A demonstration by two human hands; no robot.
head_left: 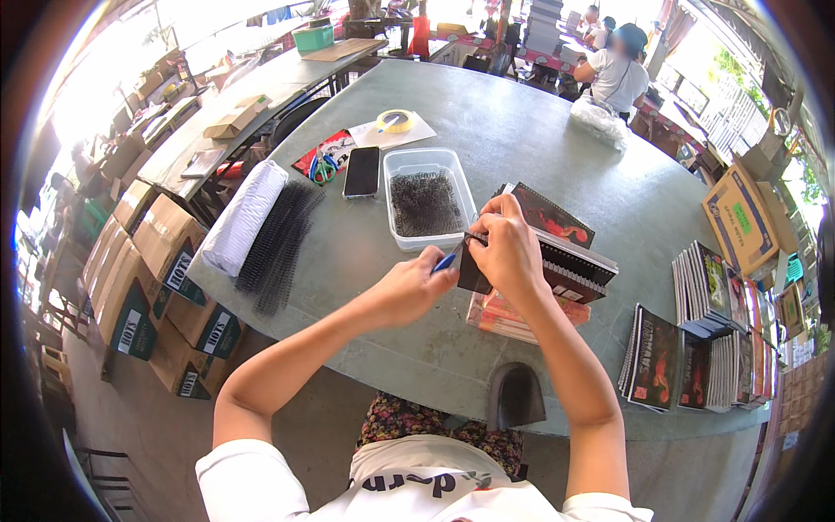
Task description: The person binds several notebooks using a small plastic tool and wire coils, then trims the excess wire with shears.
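Observation:
My left hand (pixel 417 283) is closed around a blue-handled hand tool (pixel 446 261), whose tip points toward my right hand. My right hand (pixel 506 244) pinches a small black piece, perhaps wire, at that tip; the fingers partly hide it. Just beyond both hands stands a clear plastic tub (pixel 393 224) with many short black wire pieces (pixel 426 202) inside. Spiral-bound notebooks (pixel 578 265) with dark covers lie stacked beside and partly behind my right hand and forearm. Under them, nearer me, is a reddish stack (pixel 504 315).
Left on the table lie black wire-binding strips (pixel 278 248), a white wrapped roll (pixel 246 216), a phone (pixel 362 171), scissors (pixel 323 168) and a tape roll (pixel 396 121). Notebook stacks (pixel 652 357) and a carton (pixel 739 217) stand right. A dark curved object (pixel 516 396) sits at the near edge.

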